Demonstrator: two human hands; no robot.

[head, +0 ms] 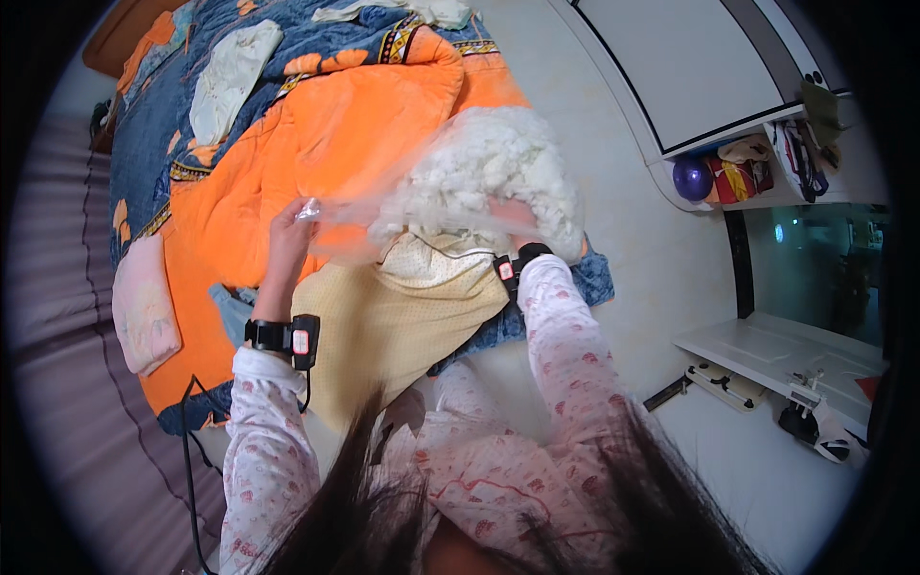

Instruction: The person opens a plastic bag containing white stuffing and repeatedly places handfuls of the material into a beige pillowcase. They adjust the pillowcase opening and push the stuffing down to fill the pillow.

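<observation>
A clear plastic bag (352, 219) full of white fibre stuffing (496, 158) lies on the near right part of the bed. My left hand (293, 219) is closed on the bag's gathered edge and pulls it out to the left. My right hand (514, 215) reaches in at the stuffing on the right; blurred plastic and fibre cover its fingers, so its grip is unclear. Below both hands a cream dotted fabric cover (402, 316) hangs over the bed's near edge, its opening beside the bag.
An orange and blue plush blanket (309, 144) covers the bed. A folded pink towel (146, 305) and a white garment (236, 83) lie on it. A purple curtain (57, 273) hangs at left. At right stand shelves with a purple ball (692, 179). A black cable (185, 445) runs by my left arm.
</observation>
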